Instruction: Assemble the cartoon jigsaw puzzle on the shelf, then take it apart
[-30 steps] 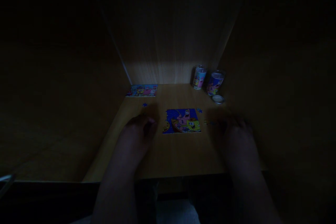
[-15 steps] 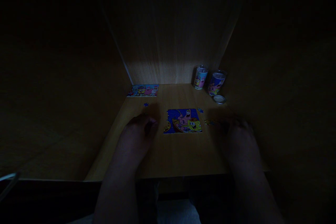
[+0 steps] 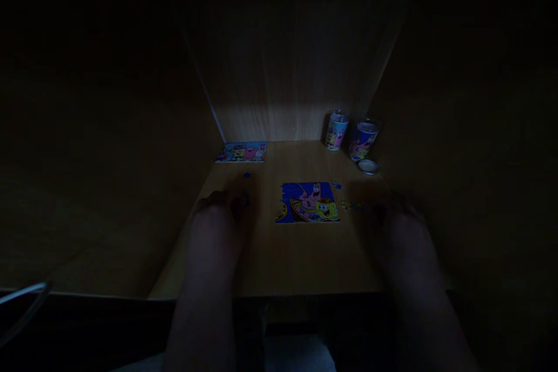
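A mostly assembled jigsaw puzzle with cartoon figures on blue lies flat between my hands; its left edge is uneven. My left hand is left of it, fingers curled, with a small dark puzzle piece at the fingertips. Beyond that hand lies a loose blue piece. My right hand is closed at the right, its fingertips in deep shadow beside some yellowish loose pieces. Whether it grips one is hidden. Another loose piece lies by the puzzle's upper right corner.
A finished-looking cartoon puzzle lies at the back left. Two printed cans, a light one and a blue one, stand at the back right, with a round lid in front. Wooden panels enclose the dim tabletop.
My left hand has drawn back to the left, away from the puzzle, and a dark piece now shows at its fingertips. My right hand stays by the loose pieces. The view has shifted slightly.
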Tool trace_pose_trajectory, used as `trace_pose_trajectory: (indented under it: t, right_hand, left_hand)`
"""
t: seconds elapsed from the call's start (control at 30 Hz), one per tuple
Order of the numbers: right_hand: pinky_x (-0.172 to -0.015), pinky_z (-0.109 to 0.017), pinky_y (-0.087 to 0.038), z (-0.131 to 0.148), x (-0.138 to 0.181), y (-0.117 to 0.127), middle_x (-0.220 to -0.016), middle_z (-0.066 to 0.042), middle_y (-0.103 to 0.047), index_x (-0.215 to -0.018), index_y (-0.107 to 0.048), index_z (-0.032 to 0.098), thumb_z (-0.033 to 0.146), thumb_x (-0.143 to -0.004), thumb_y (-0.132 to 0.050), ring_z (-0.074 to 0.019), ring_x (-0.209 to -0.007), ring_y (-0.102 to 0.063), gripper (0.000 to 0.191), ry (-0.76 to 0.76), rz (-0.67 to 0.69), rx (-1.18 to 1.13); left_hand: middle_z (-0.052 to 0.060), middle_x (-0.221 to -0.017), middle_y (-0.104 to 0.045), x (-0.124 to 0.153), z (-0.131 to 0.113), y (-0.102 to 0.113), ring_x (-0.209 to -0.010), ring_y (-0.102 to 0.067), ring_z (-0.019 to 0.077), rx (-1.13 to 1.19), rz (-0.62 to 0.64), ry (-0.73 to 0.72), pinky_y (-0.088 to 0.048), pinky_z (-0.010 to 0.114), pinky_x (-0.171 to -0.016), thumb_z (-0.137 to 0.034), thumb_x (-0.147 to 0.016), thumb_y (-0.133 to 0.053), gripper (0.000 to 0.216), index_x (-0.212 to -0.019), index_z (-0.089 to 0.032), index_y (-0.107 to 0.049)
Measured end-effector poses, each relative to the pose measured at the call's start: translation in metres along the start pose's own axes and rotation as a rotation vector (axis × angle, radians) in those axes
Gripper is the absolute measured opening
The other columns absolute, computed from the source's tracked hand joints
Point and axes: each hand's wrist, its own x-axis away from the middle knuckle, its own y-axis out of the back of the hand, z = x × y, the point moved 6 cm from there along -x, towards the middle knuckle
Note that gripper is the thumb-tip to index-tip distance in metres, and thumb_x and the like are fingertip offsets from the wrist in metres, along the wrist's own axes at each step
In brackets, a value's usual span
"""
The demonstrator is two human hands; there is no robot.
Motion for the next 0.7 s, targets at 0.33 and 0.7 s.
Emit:
trace_pose_trajectory:
  t: [0.33,0.7]
  right_hand:
    - [-0.096,-0.051,-0.055,0.0,0.002,-0.002,-0.108,-0.024,-0.076,-0.101,-0.074,0.015,0.033,-0.107,-0.047,-0.0389,-0.106,-0.069,0.033,0.026,-0.012,0.079]
    - [-0.084,-0.047,-0.057,0.001,0.001,0.001,-0.104,-0.018,-0.079,-0.109,-0.074,0.02,0.035,-0.107,-0.051,-0.0358,-0.1,-0.071,0.028,-0.004,-0.007,-0.194]
  left_hand:
    - [0.02,-0.13,-0.076,0.0,0.011,-0.005,-0.117,-0.071,0.0378,-0.083,-0.025,0.063,-0.058,0.048,-0.103,-0.025,-0.107,-0.047,0.036,-0.122,-0.012,-0.078]
    - [0.018,-0.122,-0.075,-0.001,0.0,0.006,-0.117,-0.07,0.0375,0.164,-0.115,-0.12,-0.057,0.049,-0.103,-0.027,-0.102,-0.053,0.025,-0.111,-0.018,-0.074]
